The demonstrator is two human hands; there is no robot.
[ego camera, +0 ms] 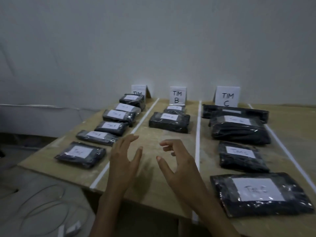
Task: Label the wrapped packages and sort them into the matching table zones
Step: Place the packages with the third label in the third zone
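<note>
Black wrapped packages with white labels lie on a wooden table (153, 185) split by white tape lines into three zones. Several small packages run down the left zone, the nearest (80, 154) at its front. Two packages lie in the middle zone, the larger one (169, 122) below the TIM B sign (177, 95). The right zone under the TIM C sign (226, 97) holds several packages, the nearest (261, 194) large. My left hand (124, 157) and right hand (176, 161) hover over the bare front of the middle zone, fingers loosely spread, holding nothing.
A partly hidden TIM sign (138, 90) stands behind the left column. White tape lines (198, 134) mark the zone borders. Pale cables (42, 202) lie on the floor to the left. A plain wall stands behind the table.
</note>
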